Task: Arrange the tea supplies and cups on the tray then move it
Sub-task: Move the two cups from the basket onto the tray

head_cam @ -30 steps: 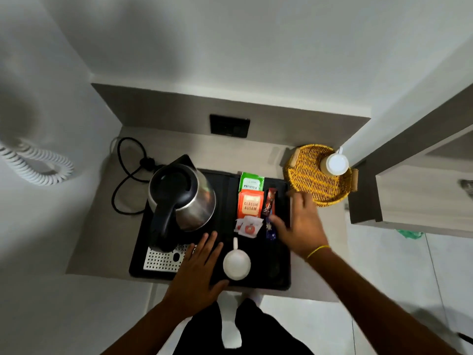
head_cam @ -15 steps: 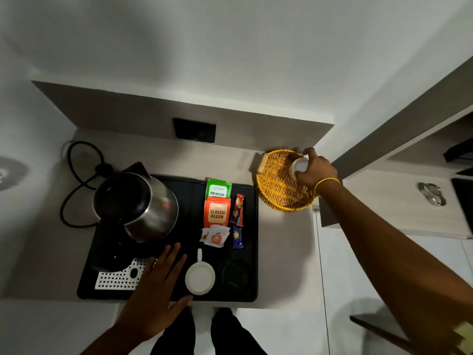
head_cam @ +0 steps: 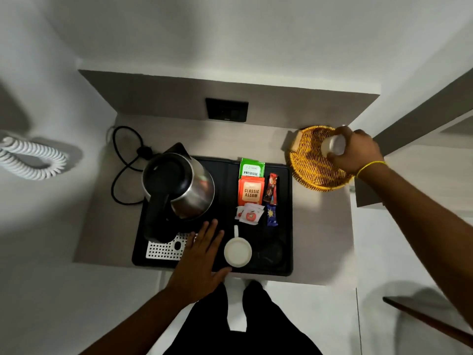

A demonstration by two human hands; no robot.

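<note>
A black tray (head_cam: 286,226) lies on the beige counter. On it stand a steel kettle (head_cam: 189,185), a white cup (head_cam: 238,252) with its handle pointing away, a green tea packet (head_cam: 252,168), an orange tea packet (head_cam: 251,191), small white sachets (head_cam: 249,213) and two thin stick packets (head_cam: 272,190). My left hand (head_cam: 199,260) rests flat and open on the tray's front edge, beside the cup. My right hand (head_cam: 354,151) is closed around a second white cup (head_cam: 332,146) over the yellow wicker basket (head_cam: 312,170) at the back right.
The kettle's black cord (head_cam: 125,162) loops on the counter at the left. A black wall socket (head_cam: 226,109) sits behind the tray. A white coiled cord (head_cam: 30,160) hangs on the left wall. A cabinet edge (head_cam: 371,193) stands right of the basket.
My right hand left the stick packets on the tray, reached to the wicker basket and closed on the white cup there. My left hand stayed on the tray.
</note>
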